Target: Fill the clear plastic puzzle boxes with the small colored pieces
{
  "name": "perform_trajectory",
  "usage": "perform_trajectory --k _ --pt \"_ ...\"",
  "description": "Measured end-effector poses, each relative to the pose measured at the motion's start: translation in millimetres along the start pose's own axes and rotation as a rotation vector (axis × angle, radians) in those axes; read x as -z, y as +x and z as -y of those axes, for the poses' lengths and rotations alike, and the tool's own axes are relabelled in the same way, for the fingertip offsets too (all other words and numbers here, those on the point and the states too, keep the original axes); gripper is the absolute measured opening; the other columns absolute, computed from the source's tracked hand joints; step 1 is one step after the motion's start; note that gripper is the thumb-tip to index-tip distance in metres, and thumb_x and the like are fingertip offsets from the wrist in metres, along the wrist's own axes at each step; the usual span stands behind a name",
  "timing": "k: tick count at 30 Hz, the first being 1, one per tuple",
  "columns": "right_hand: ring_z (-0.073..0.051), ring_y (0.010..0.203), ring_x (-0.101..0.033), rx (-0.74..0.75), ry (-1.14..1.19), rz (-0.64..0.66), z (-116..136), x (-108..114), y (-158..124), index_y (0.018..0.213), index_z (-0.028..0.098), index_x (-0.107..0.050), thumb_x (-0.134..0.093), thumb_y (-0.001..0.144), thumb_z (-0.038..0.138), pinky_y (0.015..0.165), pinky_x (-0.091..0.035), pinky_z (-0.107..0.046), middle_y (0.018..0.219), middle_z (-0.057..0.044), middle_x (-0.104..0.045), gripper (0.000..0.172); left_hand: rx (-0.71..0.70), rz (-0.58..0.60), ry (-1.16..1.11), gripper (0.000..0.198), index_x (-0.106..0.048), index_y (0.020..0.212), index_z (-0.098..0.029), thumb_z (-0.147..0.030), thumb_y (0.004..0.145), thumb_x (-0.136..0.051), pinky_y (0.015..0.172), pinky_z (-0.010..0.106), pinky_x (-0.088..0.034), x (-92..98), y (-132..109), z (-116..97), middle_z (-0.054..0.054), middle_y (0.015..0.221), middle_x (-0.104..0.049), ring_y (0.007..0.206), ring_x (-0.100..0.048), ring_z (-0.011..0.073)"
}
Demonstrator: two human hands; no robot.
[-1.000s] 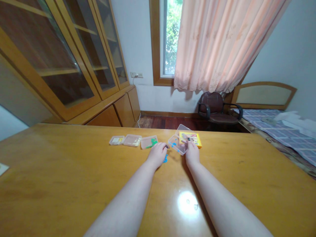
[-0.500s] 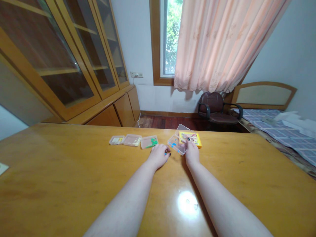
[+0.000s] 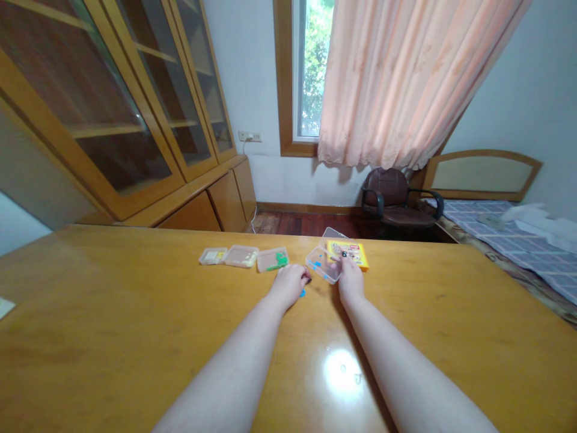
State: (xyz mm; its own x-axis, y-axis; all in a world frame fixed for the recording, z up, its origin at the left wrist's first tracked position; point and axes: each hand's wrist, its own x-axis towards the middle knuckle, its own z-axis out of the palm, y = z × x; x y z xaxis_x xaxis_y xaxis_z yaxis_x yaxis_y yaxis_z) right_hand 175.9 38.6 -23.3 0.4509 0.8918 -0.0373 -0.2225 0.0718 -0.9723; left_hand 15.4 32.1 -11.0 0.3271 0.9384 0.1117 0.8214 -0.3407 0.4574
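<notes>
My right hand (image 3: 351,279) grips the near right side of a clear plastic box (image 3: 330,279), its thumb on top. The box's lid stands raised at the back, and several small blue pieces (image 3: 318,264) lie inside. Just left of it, my left hand (image 3: 291,282) rests low over the table with fingers curled together; what they pinch, if anything, is hidden. A blue piece (image 3: 302,293) shows on the tabletop beside that hand. Behind my right hand lies a yellow printed box (image 3: 358,254).
Left of my hands, a clear box (image 3: 265,260) holds green pieces. Two more clear containers, one with pale pieces (image 3: 242,255) and a smaller one (image 3: 213,257), continue the row along the far edge of the wooden table (image 3: 135,313). A chair (image 3: 390,195) stands beyond.
My left fingers have closed more tightly and shifted slightly up, so the blue piece beside them shows more. My right hand and the clear box stay put.
</notes>
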Motion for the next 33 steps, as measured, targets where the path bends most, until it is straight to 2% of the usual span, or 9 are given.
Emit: perform_trajectory --k 3,9,13,18,24,33 --pt "-0.015 0.055 -0.052 0.002 -0.013 0.013 -2.0 0.5 1.4 0.067 0.017 -0.06 -0.051 0.068 0.046 0.054 -0.039 -0.025 0.059 -0.001 -0.061 0.03 0.02 0.005 0.029 0.015 -0.064 0.081 -0.019 -0.029 0.079 -0.053 0.078 0.028 -0.041 3.6 -2.1 -2.9 0.004 0.087 -0.064 0.086 -0.057 0.0178" --pt "-0.016 0.057 -0.054 -0.015 0.0 0.047 -4.6 1.5 3.5 0.071 0.017 -0.06 -0.051 0.068 0.047 0.055 -0.041 -0.026 0.064 -0.002 -0.063 0.031 0.12 -0.103 0.096 0.017 -0.06 0.083 -0.019 -0.033 0.079 -0.051 0.076 0.028 -0.04 4.1 -5.7 -0.7 0.005 0.087 -0.062 0.087 -0.056 0.0189" --pt "-0.015 0.053 -0.053 -0.01 -0.032 0.051 -2.7 1.3 1.9 0.066 0.018 -0.059 -0.051 0.069 0.045 0.054 -0.04 -0.026 0.059 -0.001 -0.061 0.029 0.095 -0.128 0.1 0.016 -0.059 0.085 -0.02 -0.032 0.076 -0.055 0.077 0.028 -0.04 2.4 -4.7 1.6 0.005 0.091 -0.06 0.09 -0.055 0.0187" --pt "-0.014 0.051 -0.051 -0.01 -0.035 0.065 -4.7 1.3 2.2 0.06 0.018 -0.057 -0.051 0.07 0.043 0.053 -0.039 -0.026 0.056 0.0 -0.06 0.027 0.075 -0.105 0.105 0.009 -0.058 0.081 -0.02 -0.026 0.078 -0.052 0.075 0.027 -0.039 -0.2 -2.8 4.4 0.003 0.086 -0.062 0.086 -0.056 0.0175" --pt "-0.014 0.051 -0.052 -0.027 0.006 0.067 -5.9 0.1 2.5 0.063 0.019 -0.058 -0.053 0.069 0.042 0.054 -0.04 -0.026 0.056 0.0 -0.059 0.024 0.1 -0.085 0.08 0.012 -0.059 0.084 -0.02 -0.027 0.079 -0.051 0.076 0.027 -0.039 -1.7 -2.1 5.3 0.004 0.088 -0.063 0.086 -0.057 0.0176" --pt "-0.013 0.05 -0.049 -0.003 -0.055 0.059 3.1 -0.9 -2.9 0.061 0.018 -0.058 -0.05 0.071 0.042 0.052 -0.039 -0.025 0.054 0.001 -0.058 0.027 0.12 -0.069 0.059 0.013 -0.06 0.084 -0.02 -0.026 0.08 -0.049 0.078 0.028 -0.039 -0.1 -2.5 2.9 0.005 0.089 -0.064 0.089 -0.056 0.0179"
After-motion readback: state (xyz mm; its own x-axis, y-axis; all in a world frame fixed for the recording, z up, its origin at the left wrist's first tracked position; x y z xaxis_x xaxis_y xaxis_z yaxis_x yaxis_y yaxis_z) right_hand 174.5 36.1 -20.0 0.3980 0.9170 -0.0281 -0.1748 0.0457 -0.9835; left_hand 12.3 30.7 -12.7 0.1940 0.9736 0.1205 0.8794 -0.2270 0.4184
